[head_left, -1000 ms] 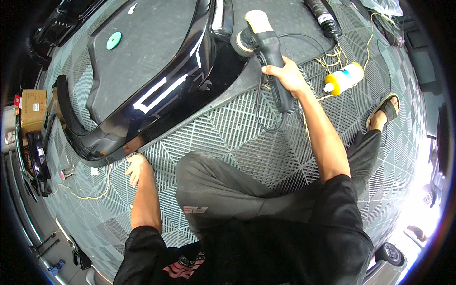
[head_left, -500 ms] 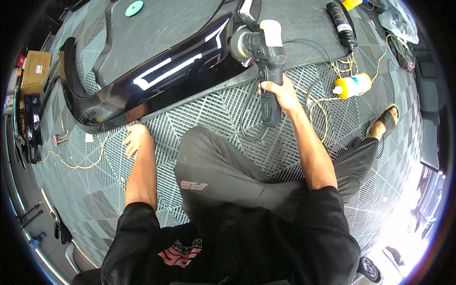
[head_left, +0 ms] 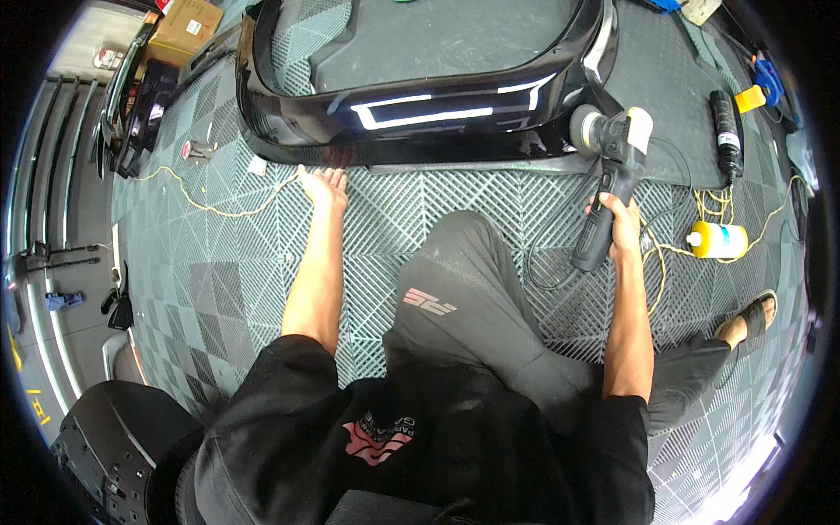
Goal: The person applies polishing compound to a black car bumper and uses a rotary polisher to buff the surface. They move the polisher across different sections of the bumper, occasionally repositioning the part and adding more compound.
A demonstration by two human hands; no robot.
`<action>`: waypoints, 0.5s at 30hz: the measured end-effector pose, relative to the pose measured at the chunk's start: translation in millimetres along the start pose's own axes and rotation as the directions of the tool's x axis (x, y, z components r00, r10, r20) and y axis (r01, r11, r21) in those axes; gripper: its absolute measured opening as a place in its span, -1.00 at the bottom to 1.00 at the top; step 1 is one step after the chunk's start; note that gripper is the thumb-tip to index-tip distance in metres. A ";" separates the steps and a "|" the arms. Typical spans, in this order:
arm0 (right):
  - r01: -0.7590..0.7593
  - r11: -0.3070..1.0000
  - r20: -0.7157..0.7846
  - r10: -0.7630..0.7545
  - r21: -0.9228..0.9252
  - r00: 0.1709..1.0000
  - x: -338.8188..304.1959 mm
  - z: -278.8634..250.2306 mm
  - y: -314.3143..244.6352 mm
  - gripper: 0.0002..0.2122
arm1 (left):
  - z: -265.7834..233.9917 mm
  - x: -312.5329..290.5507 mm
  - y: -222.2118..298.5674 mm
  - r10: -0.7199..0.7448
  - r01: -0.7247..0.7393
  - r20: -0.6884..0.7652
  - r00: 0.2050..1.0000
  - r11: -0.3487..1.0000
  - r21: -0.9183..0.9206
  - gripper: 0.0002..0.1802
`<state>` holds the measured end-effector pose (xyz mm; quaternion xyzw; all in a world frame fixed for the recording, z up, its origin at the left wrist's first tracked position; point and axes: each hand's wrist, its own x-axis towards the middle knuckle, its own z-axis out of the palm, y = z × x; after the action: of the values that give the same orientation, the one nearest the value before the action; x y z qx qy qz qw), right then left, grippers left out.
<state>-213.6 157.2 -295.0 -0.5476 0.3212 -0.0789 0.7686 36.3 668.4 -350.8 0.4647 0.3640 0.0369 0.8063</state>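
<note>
A glossy black car bumper [head_left: 420, 144] lies across the floor in front of me. My right hand [head_left: 623, 227] is closed around the handle of a black polisher [head_left: 619, 166] with a cream cap. Its round pad [head_left: 584, 129] is at the bumper's right end; whether it presses on the surface I cannot tell. The polisher's handle slants down toward me. At the bumper's near lower edge, toward its left end, my left hand [head_left: 324, 185] has its fingers stretched out. They are at or just under that edge, with nothing visible in them.
Beneath the bumper is a dark mat [head_left: 455, 39]. A yellow bottle [head_left: 719, 240] lies on the right beside tan cord [head_left: 661, 271]. Behind it is a second black power tool [head_left: 725, 136]. Cardboard boxes [head_left: 185, 28] stand at the far left, and a black stool [head_left: 105, 437] at the near left.
The whole view has shifted, so the bumper sits further right and more level. My left fingers, bent downward before, now reach toward the bumper's edge. The polisher's handle has tilted; my right hand still grips it.
</note>
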 end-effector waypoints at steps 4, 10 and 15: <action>0.033 0.999 0.024 -0.033 -0.032 0.999 2.1 8.6 3.8 -0.68 | 28.0 -7.8 12.8 -0.248 0.263 0.117 0.962 0.954 -0.141 0.14; 0.063 0.997 0.034 -0.061 -0.050 0.998 2.2 5.5 -2.2 -0.69 | 38.0 -25.3 14.9 -0.152 0.152 0.007 0.988 0.984 -0.093 0.20; 0.089 0.995 0.000 -0.090 -0.051 0.996 -1.8 -3.3 -21.2 -0.70 | 43.1 -59.8 36.2 -0.061 0.085 0.099 0.993 0.962 -0.261 0.15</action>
<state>-212.0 147.2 -276.0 -0.5808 0.2993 -0.1058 0.7496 29.3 633.9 -276.6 0.3402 0.3360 0.0344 0.8776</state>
